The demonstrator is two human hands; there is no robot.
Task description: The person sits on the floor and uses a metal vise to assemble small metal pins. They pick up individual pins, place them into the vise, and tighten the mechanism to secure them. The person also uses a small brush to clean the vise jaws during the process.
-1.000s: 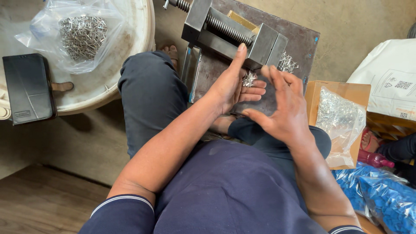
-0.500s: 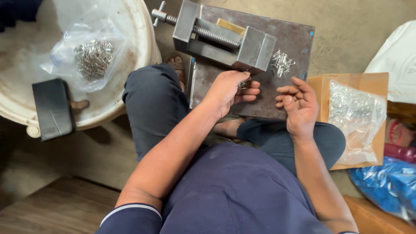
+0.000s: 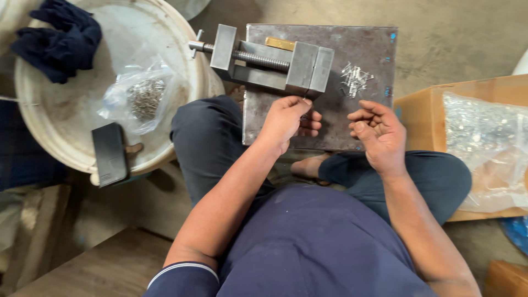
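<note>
I sit cross-legged in front of a dark steel plate (image 3: 374,44) that carries a grey machine vise (image 3: 275,63). My left hand (image 3: 286,118) rests on the plate just below the vise's jaw block, its fingers curled shut around small metal pieces that are mostly hidden. My right hand (image 3: 379,132) hovers over the plate's near right corner, palm up and fingers loosely bent, with nothing visible in it. A small heap of shiny metal pieces (image 3: 355,80) lies on the plate above my right hand.
A white tub (image 3: 71,137) at the left holds a clear bag of metal parts (image 3: 140,99), a dark blue cloth (image 3: 63,38) and a black block (image 3: 110,154). A cardboard box (image 3: 423,115) with a bag of shiny parts (image 3: 489,143) stands at the right.
My two hands were together over the plate; the right hand has drawn away to the right, and the left hand has closed on the pieces below the vise.
</note>
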